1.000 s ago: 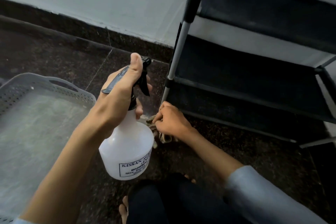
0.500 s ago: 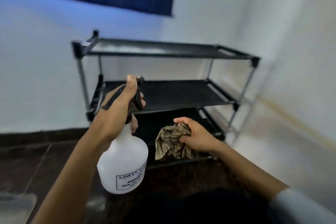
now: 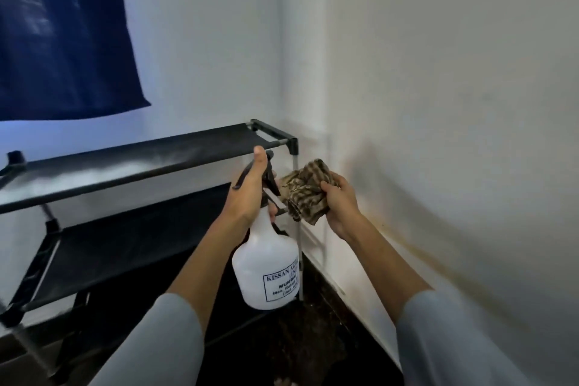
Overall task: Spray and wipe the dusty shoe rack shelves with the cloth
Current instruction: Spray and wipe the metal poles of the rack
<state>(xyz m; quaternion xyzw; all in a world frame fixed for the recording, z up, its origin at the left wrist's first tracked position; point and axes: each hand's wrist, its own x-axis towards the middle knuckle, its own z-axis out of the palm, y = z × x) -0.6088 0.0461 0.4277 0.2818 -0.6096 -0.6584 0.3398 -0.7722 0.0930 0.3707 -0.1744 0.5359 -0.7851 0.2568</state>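
My left hand (image 3: 250, 194) grips the neck of the spray bottle (image 3: 266, 273), thumb laid up along the black trigger head (image 3: 266, 178); my fingers are curled round the far side and mostly hidden, so I cannot tell whether they are squeezing the trigger. The bottle is white and translucent, hanging upright in front of the shoe rack (image 3: 131, 166). Its label is only partly readable: "KISSAN" and "MUMBAI" show, the rest curves out of sight.

My right hand (image 3: 340, 204) holds the cloth (image 3: 304, 194), a bunched brown patterned rag, just beside the trigger head and in front of the rack's right front post (image 3: 294, 163). The fingers wrap the cloth from the right; their tips are buried in its folds.

The top shelf (image 3: 125, 163) carries a pale dusty or misted streak along its length. The middle shelf (image 3: 119, 244) lies in shadow beneath it. The lowest level is dark and largely blocked by my left arm, and the rack's left end is cut off by the frame edge. Blur softens the lower left legs.

A dark blue cloth (image 3: 62, 34) hangs on the wall (image 3: 203, 41) above the rack, its top and left side cut off. The floor (image 3: 297, 338) is dark and speckled. Grey sleeves (image 3: 454, 341) cover both forearms at the bottom edge.
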